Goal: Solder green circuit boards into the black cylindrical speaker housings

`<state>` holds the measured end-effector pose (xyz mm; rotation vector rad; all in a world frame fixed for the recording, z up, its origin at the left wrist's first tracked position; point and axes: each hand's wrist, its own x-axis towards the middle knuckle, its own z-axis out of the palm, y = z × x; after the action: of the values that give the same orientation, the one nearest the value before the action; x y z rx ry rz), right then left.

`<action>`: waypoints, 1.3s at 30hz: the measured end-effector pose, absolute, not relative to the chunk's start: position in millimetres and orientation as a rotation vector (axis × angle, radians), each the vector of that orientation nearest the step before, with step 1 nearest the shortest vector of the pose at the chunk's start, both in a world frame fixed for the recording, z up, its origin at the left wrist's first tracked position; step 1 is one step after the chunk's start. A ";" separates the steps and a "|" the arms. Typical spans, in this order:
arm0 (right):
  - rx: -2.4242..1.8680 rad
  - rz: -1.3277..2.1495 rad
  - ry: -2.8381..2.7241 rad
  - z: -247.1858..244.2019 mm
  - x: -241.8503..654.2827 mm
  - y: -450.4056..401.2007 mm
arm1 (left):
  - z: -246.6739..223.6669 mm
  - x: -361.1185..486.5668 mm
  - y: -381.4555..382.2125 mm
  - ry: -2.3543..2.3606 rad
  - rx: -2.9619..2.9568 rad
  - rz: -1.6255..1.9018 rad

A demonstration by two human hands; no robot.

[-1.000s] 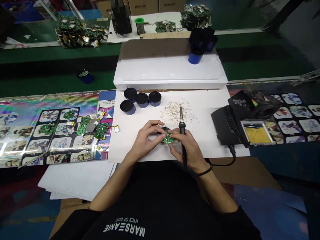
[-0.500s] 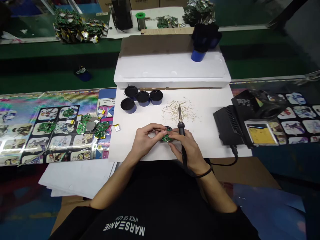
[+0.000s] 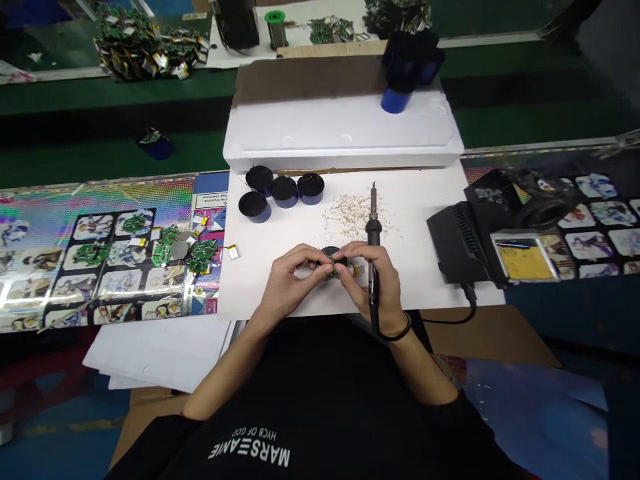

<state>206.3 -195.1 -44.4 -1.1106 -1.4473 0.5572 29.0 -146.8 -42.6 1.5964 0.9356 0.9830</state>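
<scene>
Green PCB (image 3: pixel 334 270) between left hand (image 3: pixel 293 283), right hand (image 3: pixel 385 283) — soldering iron (image 3: pixel 373 230); sheet edge (image 3: pixel 450 305) near

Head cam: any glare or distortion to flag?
Head view: hard glare and rainbow sheen on the glossy printed sheet; edges bow, wide-angle style; the circuit board between the left hand and right hand is too small for detail.

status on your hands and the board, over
left hand pinching green circuit board; right hand gripping soldering iron, fingers also at the board; wire clippings lying just ahead of the hands
</scene>
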 end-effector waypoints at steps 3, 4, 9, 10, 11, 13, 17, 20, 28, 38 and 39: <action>-1.114 0.573 -1.420 -44.4 203.0 -194.3 | -41.2 28.3 -147.6 0.926 1.611 0.974; -1.118 0.576 -1.412 -44.4 202.3 -194.6 | -41.3 27.9 -147.8 0.923 1.611 0.972; -1.152 0.551 -1.385 -43.6 200.5 -196.7 | -45.0 27.4 -148.8 0.918 1.539 0.968; -1.159 0.538 -1.390 -44.0 200.2 -196.8 | -46.0 27.5 -149.0 0.917 1.519 0.961; -1.165 0.527 -1.399 -44.9 200.0 -196.8 | -46.9 27.5 -149.2 0.914 1.501 0.954; -1.173 0.514 -1.428 -47.4 200.1 -196.7 | -48.1 27.1 -149.1 0.897 1.486 0.948; -1.192 0.506 -1.499 -50.4 203.5 -199.1 | -47.6 24.7 -146.4 0.884 1.564 0.999; -1.210 0.530 -1.484 -47.0 211.2 -205.7 | -47.2 23.2 -142.7 0.913 1.792 1.048; -1.159 0.788 -1.169 -24.9 251.2 -217.3 | -62.9 22.3 -140.0 0.900 2.069 0.871; -1.325 0.587 -1.225 -28.3 276.7 -213.4 | -60.6 22.8 -140.3 0.874 2.019 0.888; -1.336 0.522 -1.228 -28.1 276.6 -215.1 | -60.9 23.1 -140.5 0.882 2.022 0.885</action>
<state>276.6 -215.1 -28.1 -1.3363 -1.2276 0.5221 23.1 -140.5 -60.9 2.0221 0.8818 0.8851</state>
